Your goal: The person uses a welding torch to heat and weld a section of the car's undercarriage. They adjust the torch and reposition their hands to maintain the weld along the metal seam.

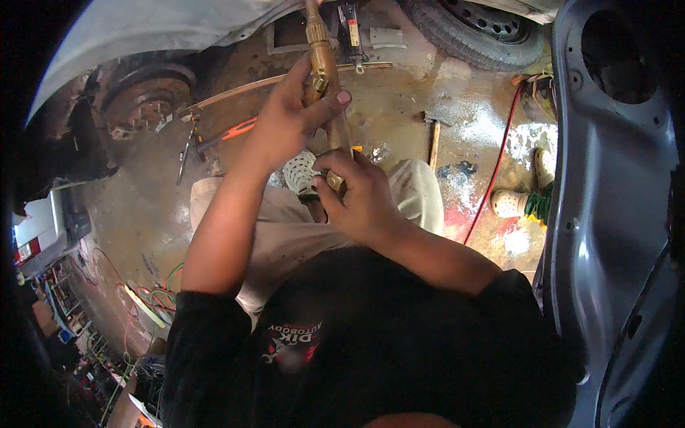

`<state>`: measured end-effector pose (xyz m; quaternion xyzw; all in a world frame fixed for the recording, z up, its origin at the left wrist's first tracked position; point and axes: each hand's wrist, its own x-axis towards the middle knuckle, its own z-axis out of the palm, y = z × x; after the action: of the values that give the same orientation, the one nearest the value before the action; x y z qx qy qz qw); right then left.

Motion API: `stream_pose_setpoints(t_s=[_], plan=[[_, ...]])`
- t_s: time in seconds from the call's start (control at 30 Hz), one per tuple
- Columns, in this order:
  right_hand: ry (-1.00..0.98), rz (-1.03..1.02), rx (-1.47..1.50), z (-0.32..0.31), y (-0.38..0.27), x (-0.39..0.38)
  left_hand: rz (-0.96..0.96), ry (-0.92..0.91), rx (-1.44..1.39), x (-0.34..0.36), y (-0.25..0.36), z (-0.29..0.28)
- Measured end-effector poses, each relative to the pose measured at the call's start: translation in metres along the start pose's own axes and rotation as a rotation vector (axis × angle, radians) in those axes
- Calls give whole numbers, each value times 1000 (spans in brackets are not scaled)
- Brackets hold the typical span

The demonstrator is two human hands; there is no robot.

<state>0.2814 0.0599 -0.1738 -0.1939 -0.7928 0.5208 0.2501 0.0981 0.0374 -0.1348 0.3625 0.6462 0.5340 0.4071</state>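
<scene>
A long brass-coloured tool with a ribbed collar and fittings runs upright through the upper middle, its far end cut off by the top edge. My left hand is wrapped round its upper body, thumb across it. Lower down, my right hand is closed round the tool's near end, with thumb and finger at a round brass knob. My sandalled foot shows behind the tool.
A car wheel, brake disc, dark cylinder, hammer, orange-handled tool, wooden strip, red hose and tangled cables lie around. A grey panel stands right, beside another person's clogs.
</scene>
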Motion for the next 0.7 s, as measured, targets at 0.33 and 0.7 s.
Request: stream_pose_setpoints(t_s=[0.33,0.7], plan=[[30,40,1,8,-2,-10,-40,1,91,-5,-4,2],[36,62,-59,12,-8,-1,1,-7,78,-1,3,-8]])
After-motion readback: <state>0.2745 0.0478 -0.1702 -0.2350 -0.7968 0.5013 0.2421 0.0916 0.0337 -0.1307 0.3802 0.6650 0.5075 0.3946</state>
